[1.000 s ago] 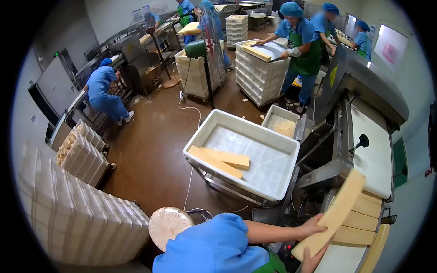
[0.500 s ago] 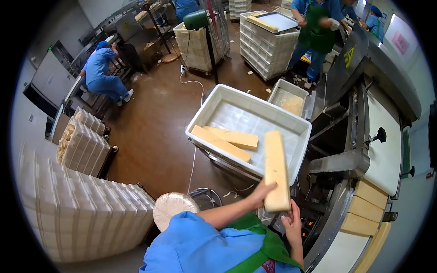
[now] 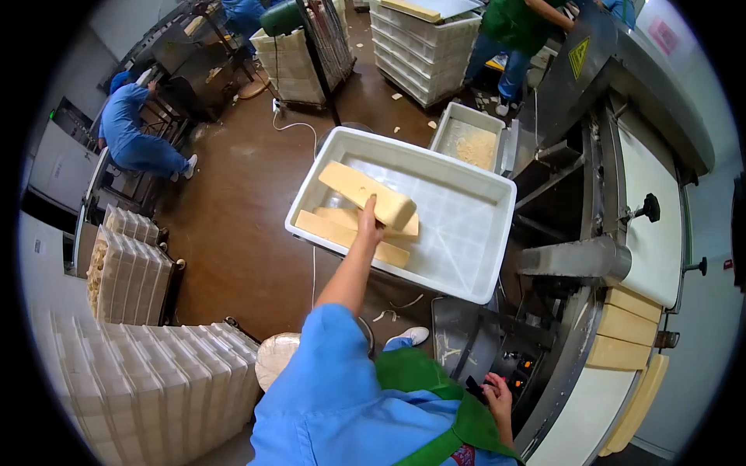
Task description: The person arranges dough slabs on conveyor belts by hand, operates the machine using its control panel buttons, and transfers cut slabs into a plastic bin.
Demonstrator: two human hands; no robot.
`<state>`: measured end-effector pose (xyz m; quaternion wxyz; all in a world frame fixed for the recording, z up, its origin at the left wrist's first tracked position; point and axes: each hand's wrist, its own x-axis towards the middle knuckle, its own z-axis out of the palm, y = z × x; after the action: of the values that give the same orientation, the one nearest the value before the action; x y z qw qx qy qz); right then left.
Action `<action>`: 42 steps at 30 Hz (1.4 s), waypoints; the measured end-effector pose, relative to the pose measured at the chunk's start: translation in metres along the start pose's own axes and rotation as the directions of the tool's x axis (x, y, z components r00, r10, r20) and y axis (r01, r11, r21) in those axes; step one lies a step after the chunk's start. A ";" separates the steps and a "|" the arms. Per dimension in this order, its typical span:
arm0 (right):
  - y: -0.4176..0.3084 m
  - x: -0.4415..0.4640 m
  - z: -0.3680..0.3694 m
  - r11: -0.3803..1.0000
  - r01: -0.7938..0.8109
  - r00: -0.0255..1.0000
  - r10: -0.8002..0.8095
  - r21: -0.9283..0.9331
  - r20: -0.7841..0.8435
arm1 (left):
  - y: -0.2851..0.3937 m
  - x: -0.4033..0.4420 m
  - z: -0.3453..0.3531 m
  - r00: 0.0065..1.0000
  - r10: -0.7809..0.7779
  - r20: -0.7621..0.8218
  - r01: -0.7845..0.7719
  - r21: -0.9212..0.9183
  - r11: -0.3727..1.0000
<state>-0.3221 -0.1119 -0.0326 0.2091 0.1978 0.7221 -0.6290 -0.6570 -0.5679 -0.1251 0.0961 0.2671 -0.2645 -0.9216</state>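
My left hand reaches over a white plastic tub, closed on one end of a long pale yellow block. That block is slightly tilted above two similar ones, a front block and a second block partly hidden beneath it. What the blocks are made of, I cannot tell. Low at my right side, my right hand has loosely curled, parted fingers beside a small dark piece and the machine's buttons. I see nothing held in it.
At right runs a machine with a white belt and several yellow slabs. A smaller bin holds crumbs. Stacked white crates stand left, near a round stool. Co-workers in blue, like one person, work farther off.
My left hand has carried the block leftward over the tub, above the other blocks. My right hand has come off the block and dropped lower. The view has shifted.
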 end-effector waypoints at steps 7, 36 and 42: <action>-0.022 0.012 0.009 0.995 -0.073 0.997 0.075 0.067 -0.024 | -0.018 -0.034 0.010 0.990 -0.105 0.096 0.088 0.164 0.982; 0.043 -0.029 0.012 0.953 -0.303 0.953 0.303 -0.018 -0.006 | -0.084 0.010 0.007 0.823 -0.566 0.058 -0.501 0.544 -0.673; 0.040 -0.027 0.005 0.939 -0.319 0.948 0.318 -0.127 -0.026 | 0.032 0.035 -0.052 0.874 -0.435 -0.217 -0.305 0.450 -0.839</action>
<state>-0.2779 -0.1121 -0.0515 0.3187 0.2995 0.7205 -0.5382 -0.6571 -0.6293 -0.1610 -0.4298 0.0072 -0.9029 -0.0066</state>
